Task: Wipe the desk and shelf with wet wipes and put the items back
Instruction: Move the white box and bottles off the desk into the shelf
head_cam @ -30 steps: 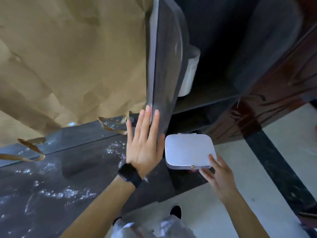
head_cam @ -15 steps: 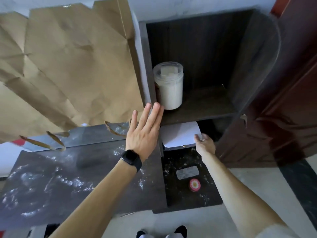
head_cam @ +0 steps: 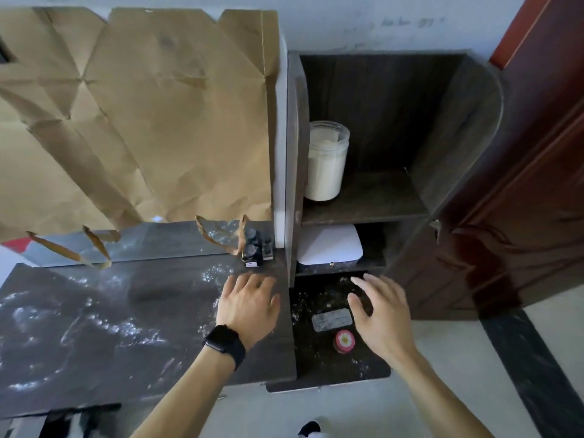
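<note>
The dark desk [head_cam: 94,327] is streaked with white powder. To its right stands a dark shelf unit [head_cam: 363,210]. A flat white box [head_cam: 328,245] lies on the middle shelf, and a white-filled jar [head_cam: 325,162] stands on the upper shelf. On the powdery bottom shelf [head_cam: 316,361] lie a small grey rectangular tin [head_cam: 331,320] and a round pink-topped item [head_cam: 344,341]. My left hand [head_cam: 249,305], with a black watch on the wrist, rests flat on the desk's right end, holding nothing. My right hand [head_cam: 379,311] hovers open over the bottom shelf, just right of the tin.
Crumpled brown paper [head_cam: 136,121] covers the wall behind the desk, with torn strips hanging down. A cluster of small dark bottles [head_cam: 257,248] stands at the desk's back right corner. A dark red door [head_cam: 521,200] is to the right. Pale floor lies below.
My right hand pushed the white box onto the middle shelf, let go and drew back over the bottom shelf. My left hand slid down from the shelf's side panel onto the desk.
</note>
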